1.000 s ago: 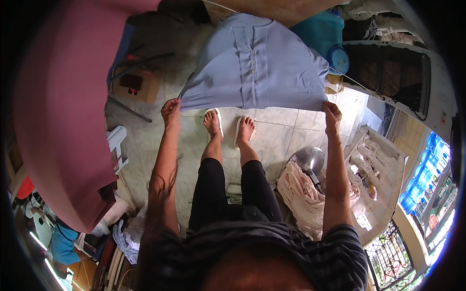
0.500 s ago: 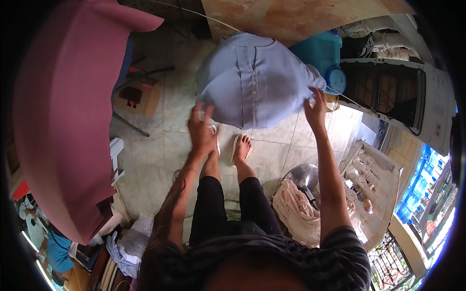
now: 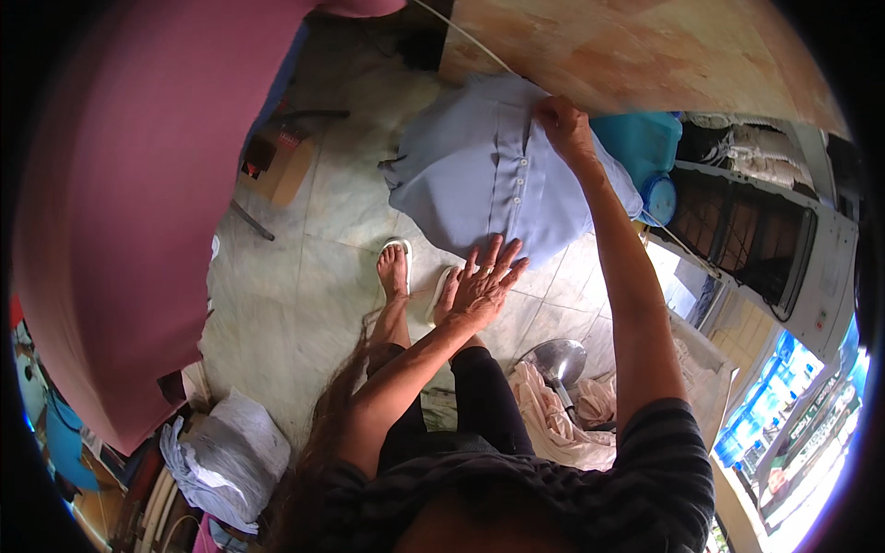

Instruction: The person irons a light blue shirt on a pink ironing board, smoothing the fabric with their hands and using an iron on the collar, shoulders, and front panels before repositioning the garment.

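Observation:
A light blue shirt [image 3: 452, 166] with a buttoned placket is spread in front of me, above the tiled floor. My right hand [image 3: 566, 131] is at its far edge by the neck opening, fingers closed on the cloth beside the top of the placket. At the near edge of the shirt, below the row of small buttons, lies my left hand [image 3: 484, 284]. Its fingers are spread and stretched out against or just over the fabric; exact contact is hard to tell.
A pink cloth-like sheet [image 3: 138, 203] fills the left side. Right of the shirt stand a teal jug [image 3: 636, 147] and a white-framed appliance [image 3: 830, 258]. A cord [image 3: 466, 37] reaches the shirt's far edge. Pale cloth [image 3: 544, 415] and a metal pan [image 3: 558, 359] lie near my right arm.
My right hand has gone from the shirt's right edge to its neck and closed on it. My left hand has moved right to the placket's lower end. The shirt's outline has shifted.

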Demonstrator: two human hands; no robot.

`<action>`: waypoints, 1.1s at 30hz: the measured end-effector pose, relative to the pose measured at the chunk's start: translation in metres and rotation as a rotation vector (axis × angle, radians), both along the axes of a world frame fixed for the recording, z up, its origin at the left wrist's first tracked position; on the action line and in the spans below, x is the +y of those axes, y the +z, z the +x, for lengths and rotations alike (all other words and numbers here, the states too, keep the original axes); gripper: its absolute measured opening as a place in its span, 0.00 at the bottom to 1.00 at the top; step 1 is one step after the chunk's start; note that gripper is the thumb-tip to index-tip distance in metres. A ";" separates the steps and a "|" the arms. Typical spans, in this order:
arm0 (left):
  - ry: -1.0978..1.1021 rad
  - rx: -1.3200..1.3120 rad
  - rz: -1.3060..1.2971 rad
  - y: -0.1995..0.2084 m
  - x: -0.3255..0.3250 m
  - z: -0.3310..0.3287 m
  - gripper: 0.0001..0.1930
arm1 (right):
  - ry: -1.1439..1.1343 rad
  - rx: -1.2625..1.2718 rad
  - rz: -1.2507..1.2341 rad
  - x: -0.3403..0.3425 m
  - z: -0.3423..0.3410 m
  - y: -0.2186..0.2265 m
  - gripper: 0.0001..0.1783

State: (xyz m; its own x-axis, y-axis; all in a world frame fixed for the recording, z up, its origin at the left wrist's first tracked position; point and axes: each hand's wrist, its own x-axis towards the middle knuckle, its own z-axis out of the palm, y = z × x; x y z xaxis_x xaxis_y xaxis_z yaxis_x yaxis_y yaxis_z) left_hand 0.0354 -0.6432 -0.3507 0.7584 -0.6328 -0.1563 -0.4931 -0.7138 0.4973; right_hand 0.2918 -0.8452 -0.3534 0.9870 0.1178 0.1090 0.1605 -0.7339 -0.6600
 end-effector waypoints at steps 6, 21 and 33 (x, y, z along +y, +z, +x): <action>-0.019 -0.034 0.066 -0.004 0.001 0.005 0.38 | 0.088 -0.141 -0.028 0.032 0.009 0.002 0.05; 0.381 0.035 -0.164 0.054 0.156 -0.040 0.31 | 0.426 0.242 -0.064 0.147 -0.088 0.083 0.15; 1.475 0.490 0.112 0.094 0.450 -0.172 0.26 | 1.223 0.313 0.395 0.432 -0.188 0.378 0.06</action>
State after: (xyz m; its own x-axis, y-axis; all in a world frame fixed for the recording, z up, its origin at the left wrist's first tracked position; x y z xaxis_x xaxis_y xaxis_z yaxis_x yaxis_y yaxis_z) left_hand -0.1367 -0.1933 -0.2565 0.5389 0.6303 -0.5589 0.8405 -0.4463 0.3071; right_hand 0.1038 -0.4133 0.0243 0.2572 0.9576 0.1296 0.3800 0.0230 -0.9247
